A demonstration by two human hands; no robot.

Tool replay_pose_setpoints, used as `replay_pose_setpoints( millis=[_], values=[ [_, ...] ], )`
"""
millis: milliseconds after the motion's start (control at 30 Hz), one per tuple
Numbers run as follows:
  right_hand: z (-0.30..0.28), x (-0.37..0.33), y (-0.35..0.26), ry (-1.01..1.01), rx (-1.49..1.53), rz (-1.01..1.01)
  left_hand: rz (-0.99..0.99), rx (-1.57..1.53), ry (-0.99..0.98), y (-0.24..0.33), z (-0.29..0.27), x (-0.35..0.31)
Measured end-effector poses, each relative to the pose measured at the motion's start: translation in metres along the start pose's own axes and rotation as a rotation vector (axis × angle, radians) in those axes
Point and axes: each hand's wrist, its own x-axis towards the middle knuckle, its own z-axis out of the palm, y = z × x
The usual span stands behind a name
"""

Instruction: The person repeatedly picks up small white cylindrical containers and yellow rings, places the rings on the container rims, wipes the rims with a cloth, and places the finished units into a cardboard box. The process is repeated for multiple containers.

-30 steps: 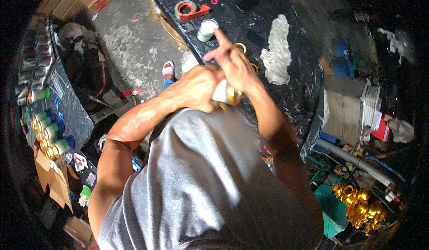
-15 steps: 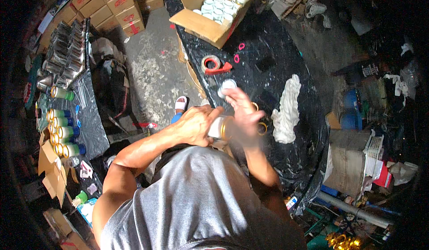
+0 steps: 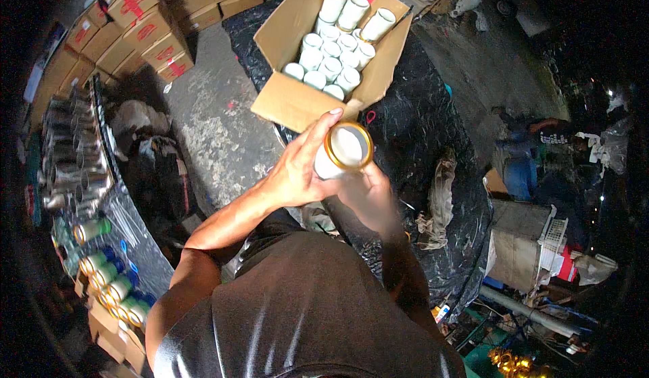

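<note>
A white jar [image 3: 327, 167] with a gold rim is held up in front of me, its open mouth tilted toward my view. My left hand [image 3: 296, 174] is closed round its left side, thumb stretched up along it. At the jar's lower right, my right hand [image 3: 368, 194] has its fingers against it; this hand is partly shadowed and blurred. Just beyond the hands stands an open carton [image 3: 291, 99] packed with several white jars [image 3: 330, 67]. A pink ring [image 3: 370, 117] lies beside the carton.
A black plastic sheet [image 3: 412, 134] covers the work surface, with a crumpled whitish cloth [image 3: 441, 199] on it at right. On the left table stand metal cups [image 3: 74, 151] and gold-rimmed jars [image 3: 105, 274]. Stacked cartons [image 3: 145, 30] fill the back left.
The gold-rimmed jar has been raised and moved forward, and its mouth has turned up toward my view. My right hand has moved down beside it. My view has shifted, bringing the carton closer.
</note>
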Motion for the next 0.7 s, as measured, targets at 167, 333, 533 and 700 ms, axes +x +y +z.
replay_pose_setpoints(
  millis=[167, 333, 533, 700],
  values=[
    [0.024, 0.088, 0.010, 0.091, -0.138, -0.176, -0.332, -0.285, 0.083, -0.059, -0.031, 0.066],
    [0.020, 0.168, 0.028, 0.252, -0.547, -0.188, -0.491, -0.506, 0.151, -0.126, -0.022, 0.113],
    [-0.013, 0.244, -0.043, 0.242, -0.608, -0.079, -0.886, -1.068, 0.052, -0.184, -0.042, 0.151],
    [-0.105, 0.372, 0.003, 0.080, -1.363, -0.376, -0.949, -0.646, 0.073, -0.237, -0.040, 0.158]
  ],
)
